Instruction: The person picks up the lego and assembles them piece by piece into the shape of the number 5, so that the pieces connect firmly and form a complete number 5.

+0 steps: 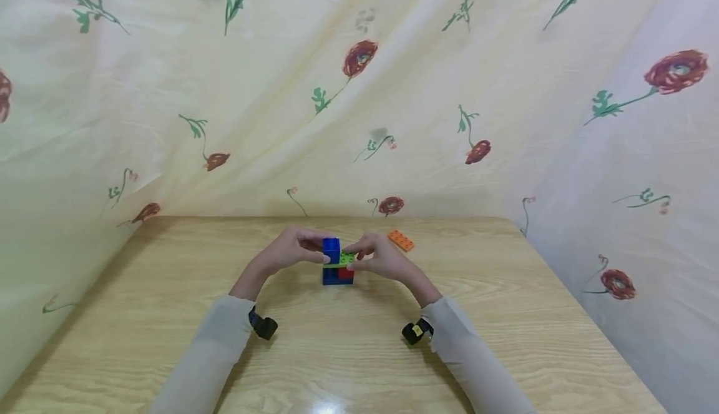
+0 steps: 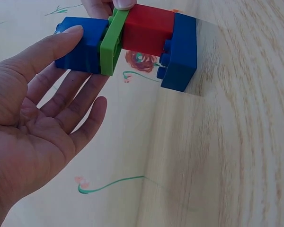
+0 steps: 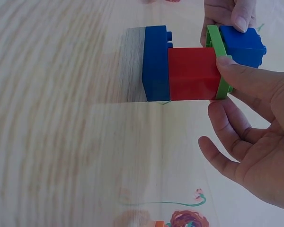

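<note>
A small stack of toy building bricks stands on the table in the head view. Its base is a long blue brick (image 2: 181, 52), and a red brick (image 3: 192, 73) sits on the right end of that. Across the red one lies a thin light-green plate (image 1: 347, 258), overhanging to the left. On the plate's left end is an upper blue brick (image 1: 331, 250), which my left hand (image 1: 288, 253) holds between thumb and fingers. My right hand (image 1: 384, 258) pinches the green plate at its right end, thumb on the near edge.
An orange studded plate (image 1: 401, 240) lies flat behind my right hand. The wood-grain table (image 1: 337, 351) ends at the back against a flowered cloth (image 1: 269, 89), which also hangs at both sides. Each wrist wears a small black camera (image 1: 264, 325).
</note>
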Demonstrator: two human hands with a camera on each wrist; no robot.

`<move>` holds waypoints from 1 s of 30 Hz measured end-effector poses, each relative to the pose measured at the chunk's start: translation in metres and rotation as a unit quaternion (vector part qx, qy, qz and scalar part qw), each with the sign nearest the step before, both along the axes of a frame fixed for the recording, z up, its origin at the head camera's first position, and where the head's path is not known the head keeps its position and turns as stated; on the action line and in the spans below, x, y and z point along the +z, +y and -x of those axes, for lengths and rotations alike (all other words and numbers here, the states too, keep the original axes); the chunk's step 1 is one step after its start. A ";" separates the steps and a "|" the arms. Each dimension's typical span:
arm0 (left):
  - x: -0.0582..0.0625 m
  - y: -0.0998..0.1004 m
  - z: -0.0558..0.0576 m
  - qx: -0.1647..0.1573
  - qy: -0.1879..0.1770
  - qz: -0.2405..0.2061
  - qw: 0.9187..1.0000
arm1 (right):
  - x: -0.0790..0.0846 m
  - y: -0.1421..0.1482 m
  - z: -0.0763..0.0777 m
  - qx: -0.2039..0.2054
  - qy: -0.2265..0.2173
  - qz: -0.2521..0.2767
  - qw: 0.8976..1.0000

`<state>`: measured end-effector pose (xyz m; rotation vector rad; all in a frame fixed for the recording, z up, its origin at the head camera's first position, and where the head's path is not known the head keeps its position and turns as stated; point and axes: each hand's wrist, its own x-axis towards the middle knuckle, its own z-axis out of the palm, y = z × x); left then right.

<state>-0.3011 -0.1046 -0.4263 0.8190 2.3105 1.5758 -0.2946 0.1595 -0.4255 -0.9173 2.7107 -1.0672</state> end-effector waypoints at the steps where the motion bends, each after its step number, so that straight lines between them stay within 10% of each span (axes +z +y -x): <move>1: -0.001 0.000 0.000 0.000 -0.002 -0.003 1.000 | 0.000 0.000 0.000 0.003 0.002 0.001 1.000; 30: -0.003 0.002 -0.001 -0.005 -0.006 -0.015 1.000 | 0.002 0.003 -0.003 0.026 0.007 0.020 0.999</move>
